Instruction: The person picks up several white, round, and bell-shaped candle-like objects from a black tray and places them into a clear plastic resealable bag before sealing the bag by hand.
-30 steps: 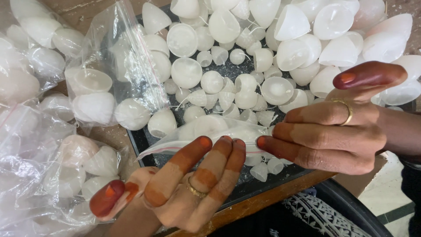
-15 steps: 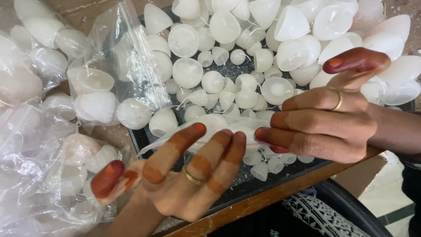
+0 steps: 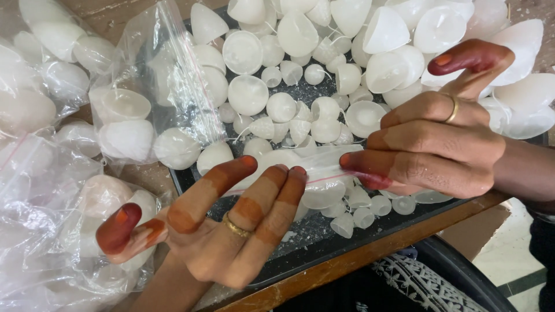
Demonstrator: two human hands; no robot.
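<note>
Both hands pinch one small clear bag [image 3: 324, 167] stretched between them, above the near edge of the black tray [image 3: 324, 251]. The left hand [image 3: 231, 225], at 7 o'clock, closes its fingertips on the bag's left end; the right hand [image 3: 433, 144], at 3 o'clock, grips the right end, its forefinger lifted free. White wax shells [image 3: 248, 95] fill the tray — filled bags [image 3: 121, 121] lie on the bench at 9 o'clock.
</note>
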